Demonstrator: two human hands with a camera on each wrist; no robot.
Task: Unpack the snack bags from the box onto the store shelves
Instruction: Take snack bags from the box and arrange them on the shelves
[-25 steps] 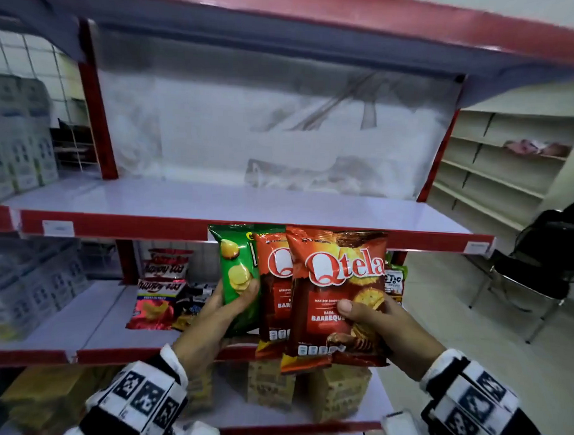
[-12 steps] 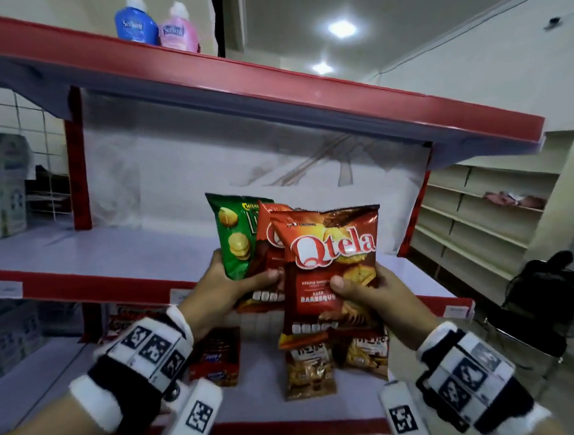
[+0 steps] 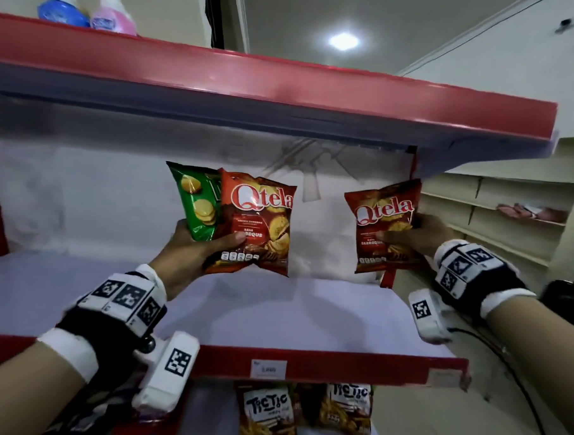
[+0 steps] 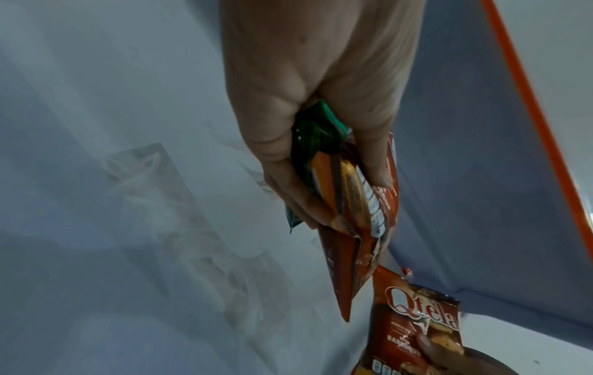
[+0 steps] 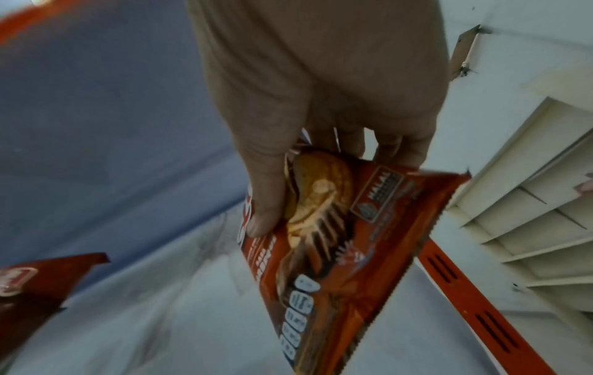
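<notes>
While the left hand gripped a green crinkly chip bag and a red one, the right hand gripped another red bag at frame right.

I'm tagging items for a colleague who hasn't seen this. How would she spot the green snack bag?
Find the middle shelf; above it the left hand holds two bags fanned. The green bag is the left one, behind a red Qtela bag, the only green one.
</notes>
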